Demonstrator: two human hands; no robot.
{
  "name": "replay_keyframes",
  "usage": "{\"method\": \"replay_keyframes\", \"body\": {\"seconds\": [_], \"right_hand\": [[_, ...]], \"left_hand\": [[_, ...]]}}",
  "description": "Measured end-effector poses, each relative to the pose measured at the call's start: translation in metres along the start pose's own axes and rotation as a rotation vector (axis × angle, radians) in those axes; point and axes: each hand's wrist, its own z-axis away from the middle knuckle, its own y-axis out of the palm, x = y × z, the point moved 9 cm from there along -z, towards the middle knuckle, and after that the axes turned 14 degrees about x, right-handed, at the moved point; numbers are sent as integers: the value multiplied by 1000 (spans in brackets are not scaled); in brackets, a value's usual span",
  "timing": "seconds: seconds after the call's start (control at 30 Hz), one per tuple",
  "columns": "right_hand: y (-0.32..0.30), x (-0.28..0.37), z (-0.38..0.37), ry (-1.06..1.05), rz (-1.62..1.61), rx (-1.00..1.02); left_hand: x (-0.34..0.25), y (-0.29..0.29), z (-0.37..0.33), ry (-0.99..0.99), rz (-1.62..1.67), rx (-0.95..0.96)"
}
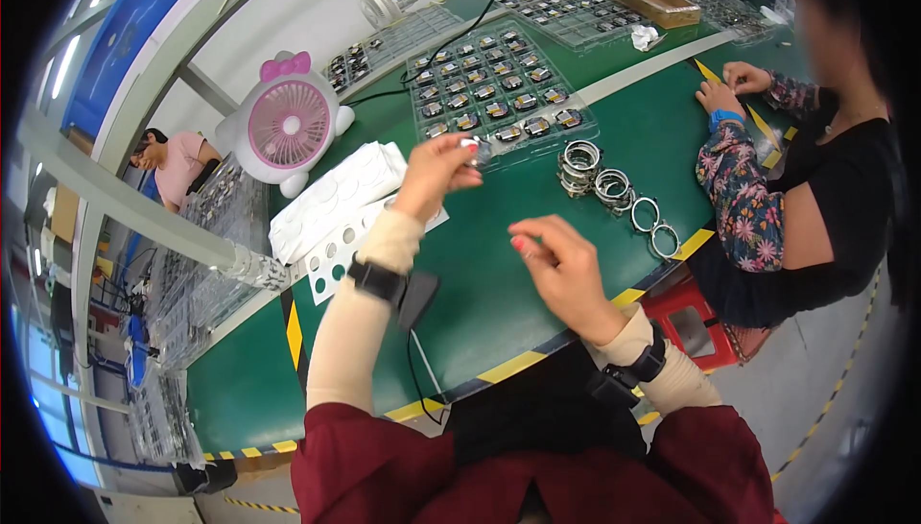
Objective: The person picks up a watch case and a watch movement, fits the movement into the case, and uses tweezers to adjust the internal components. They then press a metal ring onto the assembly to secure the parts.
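Observation:
My left hand [436, 174] is raised over the green table [499, 303], its fingertips pinched on a small shiny metal part [474, 148]. That part hangs just in front of a clear plastic tray [499, 83] filled with rows of small parts. My right hand [561, 270] hovers lower and nearer to me, fingers curled together; whether it holds anything small I cannot tell. Stacks of metal rings [614, 188] lie on the table to the right of both hands.
A pink and white fan [286, 126] stands at the left, with white foam trays [336, 188] and a white holed sheet [336, 253] beside it. A co-worker in a floral sleeve [739, 188] sits at the right. More clear trays [576, 6] and a wooden box [662, 1] lie beyond.

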Motion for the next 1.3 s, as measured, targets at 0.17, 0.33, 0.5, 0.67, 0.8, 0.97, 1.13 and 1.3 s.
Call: {"method": "replay_keyframes", "body": {"seconds": [0.17,0.33,0.5,0.67,0.8,0.97,1.13,1.3], "right_hand": [[10,3,5,92,-16,12],[51,21,16,44,-96,181],[72,33,7,52,-149,204],[66,35,-31,-24,-18,189],[59,14,-37,302,-312,229],[80,29,-54,29,-527,208],[98,18,-55,117,-494,271],[101,4,-55,213,-526,235]], "left_hand": [[12,54,114,10,381,53],[28,56,176,15,459,-24],[26,37,198,49,552,-47],[23,7,188,48,669,-71],[23,-18,183,14,643,-77],[18,-38,172,-15,567,-33],[18,-43,168,-41,515,-11],[22,-43,164,-75,517,52]]}}
